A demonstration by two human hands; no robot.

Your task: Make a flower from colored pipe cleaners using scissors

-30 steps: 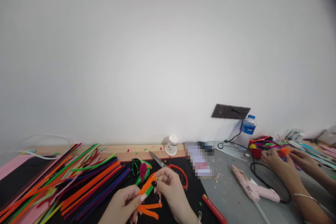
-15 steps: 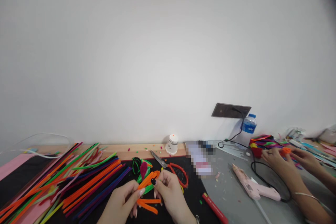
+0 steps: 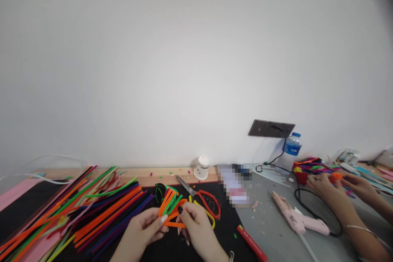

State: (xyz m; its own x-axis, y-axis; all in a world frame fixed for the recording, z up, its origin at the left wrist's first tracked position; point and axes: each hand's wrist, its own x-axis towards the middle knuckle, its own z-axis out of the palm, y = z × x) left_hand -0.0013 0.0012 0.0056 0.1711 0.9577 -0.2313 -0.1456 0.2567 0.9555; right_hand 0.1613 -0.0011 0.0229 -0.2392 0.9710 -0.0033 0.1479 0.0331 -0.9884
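Bent orange pipe cleaners (image 3: 166, 202) are pinched between the thumb and fingers of my left hand (image 3: 146, 229). My right hand (image 3: 198, 226), also closed, grips a curled orange end of the same bunch. Green pipe cleaners (image 3: 173, 204) show between the two hands; whether they are held or lie behind is hard to tell. Just behind my hands lies a dark green-edged coil (image 3: 159, 192). Red-handled scissors (image 3: 208, 203) rest open on the black mat, right of my right hand, with a yellow pipe cleaner (image 3: 211, 217) by their handles.
Loose pipe cleaners (image 3: 107, 217) spread over the left. A paper cup (image 3: 202, 168) stands upside down by the wall. To the right are a red pen-like stick (image 3: 251, 242), a pink glue gun (image 3: 296, 217) with its cord, a bottle (image 3: 291, 149) and a co-worker's hands (image 3: 327, 184).
The orange pipe cleaners have turned in my hands, and their loops now stand up and spread apart. My right hand has shifted slightly down. The pink oval piece behind is now mostly hidden.
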